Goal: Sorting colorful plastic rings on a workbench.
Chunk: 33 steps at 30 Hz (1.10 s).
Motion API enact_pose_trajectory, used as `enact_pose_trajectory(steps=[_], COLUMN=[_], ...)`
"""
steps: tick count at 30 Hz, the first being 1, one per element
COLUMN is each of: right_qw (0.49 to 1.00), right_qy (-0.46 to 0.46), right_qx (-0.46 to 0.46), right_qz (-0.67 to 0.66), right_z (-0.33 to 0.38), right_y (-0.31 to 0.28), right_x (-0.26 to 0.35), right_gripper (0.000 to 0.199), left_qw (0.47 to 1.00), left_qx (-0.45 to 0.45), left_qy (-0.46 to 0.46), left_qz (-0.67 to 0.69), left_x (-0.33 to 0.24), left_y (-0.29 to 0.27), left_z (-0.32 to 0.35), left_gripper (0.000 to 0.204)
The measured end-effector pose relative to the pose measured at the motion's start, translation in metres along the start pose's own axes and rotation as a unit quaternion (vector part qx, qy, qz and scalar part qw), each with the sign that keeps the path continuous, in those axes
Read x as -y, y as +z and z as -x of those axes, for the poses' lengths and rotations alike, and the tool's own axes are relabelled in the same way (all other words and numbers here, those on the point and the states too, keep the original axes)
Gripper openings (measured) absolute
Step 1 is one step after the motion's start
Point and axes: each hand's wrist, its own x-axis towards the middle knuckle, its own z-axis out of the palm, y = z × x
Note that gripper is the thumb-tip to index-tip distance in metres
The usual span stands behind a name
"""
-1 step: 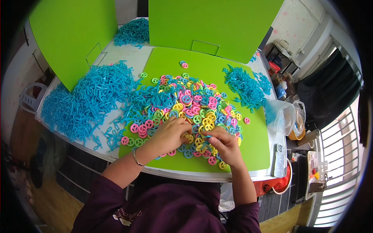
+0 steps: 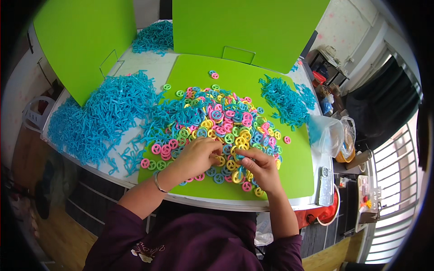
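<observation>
A heap of small plastic wheels (image 2: pixel 230 127) in pink, yellow, blue and green lies in the middle of a green mat (image 2: pixel 294 176). At its near edge my left hand (image 2: pixel 194 156) is closed, with a yellow wheel (image 2: pixel 220 161) at its fingertips. Just to the right, my right hand (image 2: pixel 261 168) pinches a small blue plastic piece (image 2: pixel 239 157), mostly covered by the fingers. Yellow wheels sit right below the right fingertips. Thin blue plastic pieces (image 2: pixel 181 113) are mixed over the heap's left side.
A large mound of blue pieces (image 2: pixel 113 108) spreads over the white table at left. Smaller blue piles lie at right (image 2: pixel 284 101) and far back (image 2: pixel 153 37). Green upright boards (image 2: pixel 248 27) stand behind. A phone (image 2: pixel 324 186) and a clear plastic bag (image 2: pixel 326 135) are at the right edge.
The fingers of my right hand have shifted slightly, and the yellow wheels under them sit differently. My left hand has barely moved.
</observation>
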Motion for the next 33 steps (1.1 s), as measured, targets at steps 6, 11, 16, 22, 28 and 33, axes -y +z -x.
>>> enact_pose_trajectory(steps=[6, 11, 16, 22, 28, 33], right_qw=[0.994, 0.999, 0.996, 0.996, 0.982, 0.993], right_qy=[0.082, -0.002, -0.005, 0.072, 0.146, 0.047], right_qx=[-0.005, -0.034, -0.017, -0.035, -0.065, -0.073], right_qz=[-0.072, 0.001, 0.092, 0.038, -0.102, 0.085], right_z=[0.001, -0.001, -0.001, -0.001, -0.003, 0.0], right_y=[0.009, 0.016, 0.016, 0.018, 0.019, 0.023], right_x=[-0.007, -0.005, 0.001, -0.003, -0.007, -0.001], right_gripper=[0.024, 0.026, 0.023, 0.022, 0.016, 0.013], left_qw=[0.859, 0.731, 0.831, 0.805, 0.826, 0.769], left_qx=[0.043, 0.051, 0.078, 0.03, -0.012, -0.004], left_qy=[-0.187, -0.258, -0.216, -0.225, -0.247, -0.305], left_qz=[0.474, 0.63, 0.506, 0.548, 0.507, 0.561], left_x=[-0.002, -0.004, -0.007, -0.011, -0.024, -0.022], left_y=[0.0, 0.001, 0.004, 0.017, 0.018, 0.018], left_z=[-0.005, -0.002, 0.0, 0.002, 0.004, 0.003], left_gripper=[0.018, 0.015, 0.01, 0.014, 0.018, 0.019])
